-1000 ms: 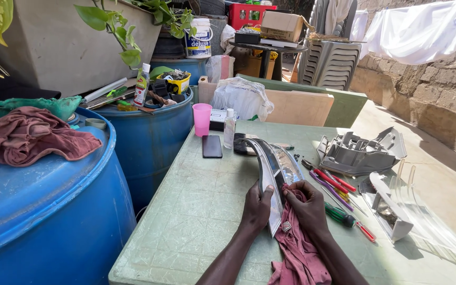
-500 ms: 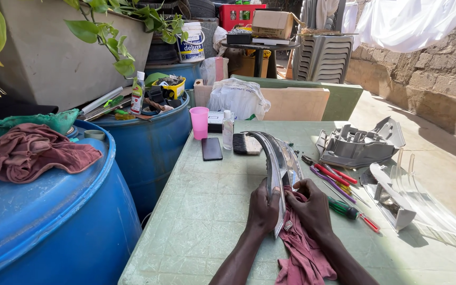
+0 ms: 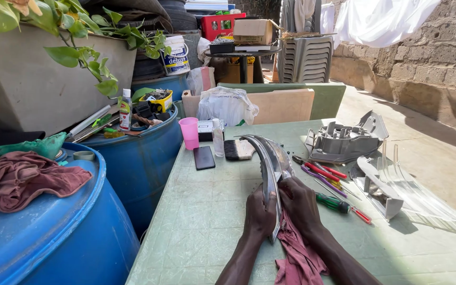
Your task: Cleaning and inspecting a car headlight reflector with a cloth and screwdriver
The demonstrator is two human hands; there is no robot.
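Observation:
A long curved chrome trim strip [image 3: 268,158] lies lengthwise on the green table [image 3: 207,216], its near end raised in my hands. My left hand [image 3: 259,214] grips the strip's near end from the left side. Against the strip's right side, my right hand [image 3: 299,203] holds a dark red rag [image 3: 296,256] that hangs down onto the table under my forearm.
Screwdrivers [image 3: 339,203] and red-handled pliers [image 3: 323,170] lie right of the strip, beside grey plastic housings [image 3: 344,141] and a clear lens piece [image 3: 418,195]. A phone [image 3: 203,157], pink cup [image 3: 189,132], small bottle [image 3: 217,138] and brush [image 3: 238,149] sit farther back. Blue barrels [image 3: 54,232] stand left.
The view has shifted closer and slightly right. My hands stay on the strip's near end with the rag; the right hand has slid a little along it.

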